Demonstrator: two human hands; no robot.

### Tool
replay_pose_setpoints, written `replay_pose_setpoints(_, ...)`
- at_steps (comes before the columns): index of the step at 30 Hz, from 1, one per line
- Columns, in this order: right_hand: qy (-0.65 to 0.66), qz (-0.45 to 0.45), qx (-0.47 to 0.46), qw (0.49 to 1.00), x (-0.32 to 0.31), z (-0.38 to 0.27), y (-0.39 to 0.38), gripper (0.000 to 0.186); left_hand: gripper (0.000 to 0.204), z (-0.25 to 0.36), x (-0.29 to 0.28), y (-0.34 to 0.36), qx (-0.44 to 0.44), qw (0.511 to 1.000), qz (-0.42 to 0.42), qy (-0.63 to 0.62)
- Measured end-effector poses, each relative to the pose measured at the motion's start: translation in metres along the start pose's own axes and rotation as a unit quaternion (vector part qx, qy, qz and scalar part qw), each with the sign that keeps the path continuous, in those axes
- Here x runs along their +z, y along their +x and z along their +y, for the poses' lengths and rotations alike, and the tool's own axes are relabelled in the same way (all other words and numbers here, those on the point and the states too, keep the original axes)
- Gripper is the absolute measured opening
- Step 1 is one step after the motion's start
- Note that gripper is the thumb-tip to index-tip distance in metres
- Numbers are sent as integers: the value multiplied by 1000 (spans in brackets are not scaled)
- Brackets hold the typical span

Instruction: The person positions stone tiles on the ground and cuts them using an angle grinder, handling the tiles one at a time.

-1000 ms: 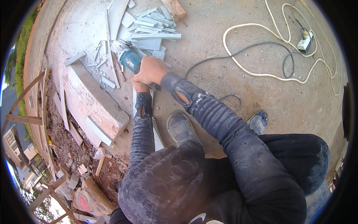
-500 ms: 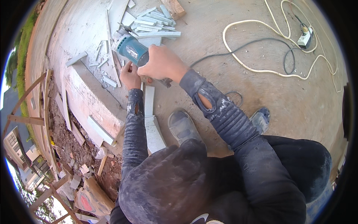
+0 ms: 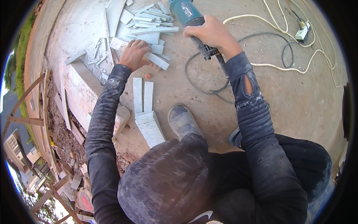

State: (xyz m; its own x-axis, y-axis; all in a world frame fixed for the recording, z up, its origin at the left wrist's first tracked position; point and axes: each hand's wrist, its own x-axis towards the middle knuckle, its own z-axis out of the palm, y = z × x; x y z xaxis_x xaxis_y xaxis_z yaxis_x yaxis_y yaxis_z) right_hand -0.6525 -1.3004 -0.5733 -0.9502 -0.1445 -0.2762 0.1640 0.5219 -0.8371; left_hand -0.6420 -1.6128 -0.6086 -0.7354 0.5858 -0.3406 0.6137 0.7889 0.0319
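My right hand (image 3: 214, 34) is wrapped round the black rear body of a teal angle grinder (image 3: 186, 13), held up at the top of the view. The grinder's front end and disc lie beyond the upper edge. My left hand (image 3: 133, 56) is closed, its fingers curled over a pale grey stone strip (image 3: 157, 61). Pale stone shows on both sides of that hand; whether it is one piece is hidden beneath the palm. Beyond it lies a heap of cut stone strips (image 3: 151, 23). Nearer me, two narrow strips (image 3: 138, 95) lie side by side against wider tiles (image 3: 151, 130).
A dusty concrete block (image 3: 84, 80) stands to the left, with a strip on its corner. The grinder's dark cord (image 3: 190, 76) loops over the floor. At right are a cream cable (image 3: 276, 65) and a white socket strip (image 3: 302, 33). Wooden rails (image 3: 26, 120) and rubble border the far left.
The grinder has moved right and up in my right hand, away from the block. My left hand has left the grinder and moved up to the stone strip. The pale strip on the block's near side has shifted.
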Motion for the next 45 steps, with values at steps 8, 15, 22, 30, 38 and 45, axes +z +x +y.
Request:
replay_pose_setpoints(8, 4, 12, 5, 1000, -8, 5, -8, 61, 45, 44, 7, 3, 75, 997, -21, -16)
replay_pose_setpoints(15, 13, -6, 7, 1000, -6, -4, -12, 58, 40, 64, 27, -5, 110, 993, 38, -4)
replay_pose_setpoints(22, 21, 10, 17, 1000, -8, -1, -16, 58, 49, 38, 24, -14, 1, 994, 96, -55)
replay_pose_setpoints(30, 94, -21, 28, 995, -9, -7, -24, 39, 41, -23, 26, -18, 6, 996, 89, 10)
replay_pose_setpoints(38, 106, -48, 46, 992, -14, -26, -35, 33, 31, -9, -7, -123, -287, 919, 268, -37)
replay_pose_setpoints(45, 105, -57, 60, 991, -7, -33, -26, 27, 43, 5, 43, -330, -654, 710, 260, 8)
